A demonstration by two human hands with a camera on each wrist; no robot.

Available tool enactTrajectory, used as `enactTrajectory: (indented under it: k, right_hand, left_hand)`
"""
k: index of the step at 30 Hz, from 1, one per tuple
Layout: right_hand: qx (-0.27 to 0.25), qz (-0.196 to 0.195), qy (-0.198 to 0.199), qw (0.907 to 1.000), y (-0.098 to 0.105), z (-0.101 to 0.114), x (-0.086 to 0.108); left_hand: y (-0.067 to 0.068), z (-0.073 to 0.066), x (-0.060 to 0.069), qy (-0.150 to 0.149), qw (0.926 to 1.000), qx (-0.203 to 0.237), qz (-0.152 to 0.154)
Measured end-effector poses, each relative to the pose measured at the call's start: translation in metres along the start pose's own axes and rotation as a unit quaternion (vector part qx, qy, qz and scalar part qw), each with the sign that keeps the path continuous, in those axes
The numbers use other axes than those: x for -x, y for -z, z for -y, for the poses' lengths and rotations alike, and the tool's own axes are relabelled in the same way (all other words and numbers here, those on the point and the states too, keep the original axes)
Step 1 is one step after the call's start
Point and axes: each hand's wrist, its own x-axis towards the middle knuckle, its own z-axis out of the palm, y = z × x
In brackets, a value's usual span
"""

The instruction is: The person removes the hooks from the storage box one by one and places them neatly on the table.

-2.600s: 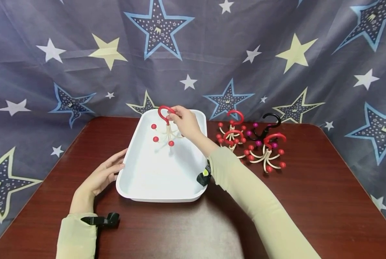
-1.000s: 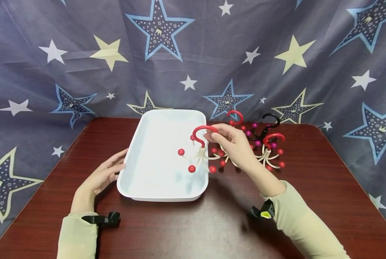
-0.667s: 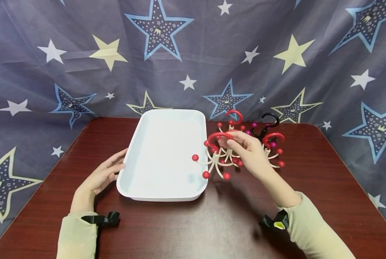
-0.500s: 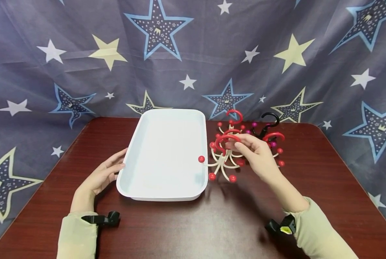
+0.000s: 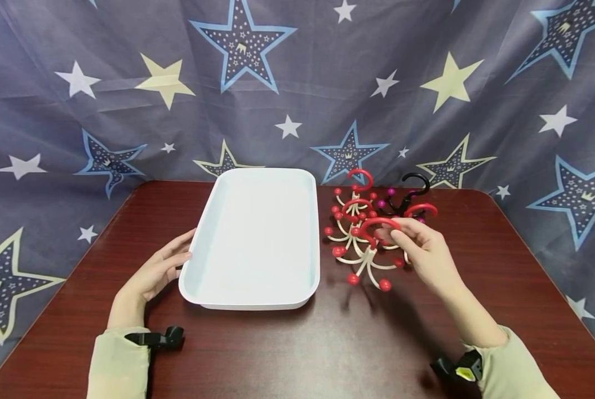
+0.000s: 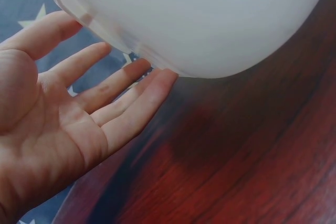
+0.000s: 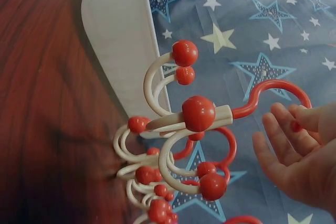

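Observation:
My right hand (image 5: 429, 249) pinches the red hook of a multi-arm hanger (image 5: 371, 256) between thumb and fingers. Its cream arms curve outward to red ball tips, and it hangs above the table, just right of the tray. In the right wrist view, the hanger's red ball (image 7: 198, 114) and cream arms fill the middle. At the left side of the white tray (image 5: 250, 244), my left hand (image 5: 150, 271) touches the rim with fairly straight fingers. Nothing lies in the tray. The left wrist view shows those fingertips against the rim (image 6: 205, 72).
Behind the held hanger stand two red-and-cream hangers, one with its hook (image 5: 370, 178) at the back, another hook (image 5: 358, 201) in front. A black hanger (image 5: 404, 205) with purple balls and another red hook (image 5: 427, 207) are farther right. A star-patterned cloth (image 5: 287, 83) hangs behind the table (image 5: 277, 354).
My right hand has lifted the hanger out of the tray and carried it right and toward me, in front of the other hangers. My left hand has stayed at the tray's rim.

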Motion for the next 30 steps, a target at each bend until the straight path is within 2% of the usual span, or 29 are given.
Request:
enactTrajectory:
  k: [5,9,16,23,30]
  right_hand:
    - [-0.003,-0.009,-0.001,1.0000,0.008,-0.007,0.007]
    - [0.019,-0.021,-0.005,0.9996,0.013,-0.012,0.011]
    - [0.007,-0.025,0.003,0.9997,0.020,-0.014,0.016]
    - [0.024,-0.032,-0.008,0.9992,0.025,-0.016,0.022]
    - [0.057,-0.043,-0.012,0.9974,0.025,-0.028,0.025]
  left_hand:
    - [0.000,0.000,-0.001,-0.003,1.0000,0.003,0.002]
    - [0.000,0.000,-0.001,-0.003,1.0000,0.006,0.003]
    - [0.000,0.000,0.000,-0.006,0.9998,0.016,0.006]
    - [-0.001,0.000,0.000,-0.004,0.9999,0.013,0.003]
    - [-0.001,0.000,-0.001,-0.004,0.9999,0.009,0.003]
